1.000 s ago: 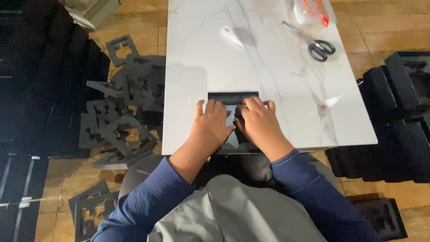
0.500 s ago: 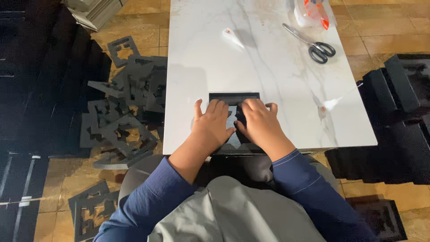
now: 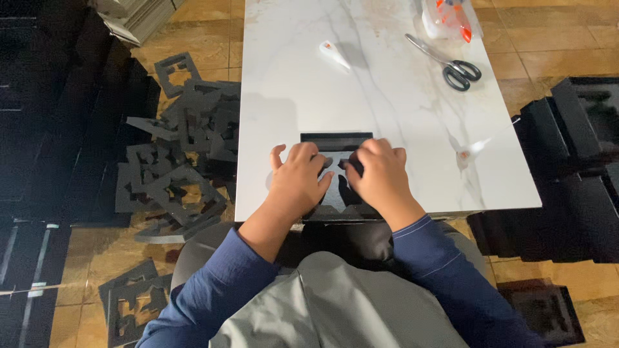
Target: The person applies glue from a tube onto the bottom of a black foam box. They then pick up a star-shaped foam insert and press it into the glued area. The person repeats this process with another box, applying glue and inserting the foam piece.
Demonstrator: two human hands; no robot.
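The person is wearing a long-sleeved top in dark blue. Both sleeves are reaching down to the wrists, and each cuff is showing a thin line of pale stitching near its edge. The fabric is creasing in soft folds along both forearms. Over the lap and torso the person is wearing a plain grey garment of smooth cloth, with a seam running down its middle and no print or pattern showing. The left hand (image 3: pixel 298 180) and the right hand (image 3: pixel 380 177) are bare: no gloves, rings, watch or wristbands are showing. The nails are looking short and unpainted.
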